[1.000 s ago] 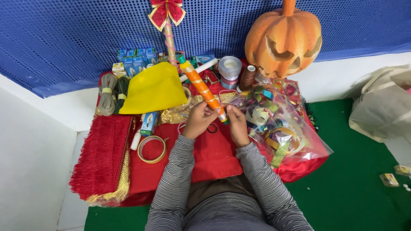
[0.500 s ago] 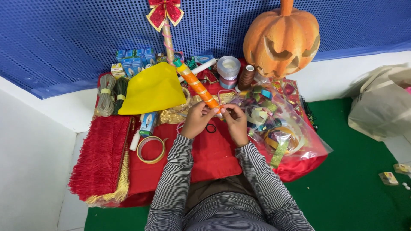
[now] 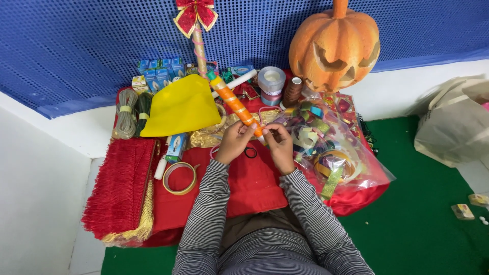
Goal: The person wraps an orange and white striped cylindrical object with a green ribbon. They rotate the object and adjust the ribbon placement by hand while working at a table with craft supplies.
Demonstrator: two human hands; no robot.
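Above red cloth (image 3: 254,188), both hands' fingers (image 3: 244,133) pinch orange stick (image 3: 235,103).

The orange stick (image 3: 235,104) looks wrapped in glossy ribbon with shiny gold bands. Left of it, the yellow sheet (image 3: 182,107) appears matt, like felt. The red cloth (image 3: 252,186) below it is smooth and matt; the red fringe (image 3: 119,186) is rough, threadlike. To the stick's right, the clear bag (image 3: 341,147) is glossy plastic, and the pumpkin (image 3: 333,46) looks grainy, matt.
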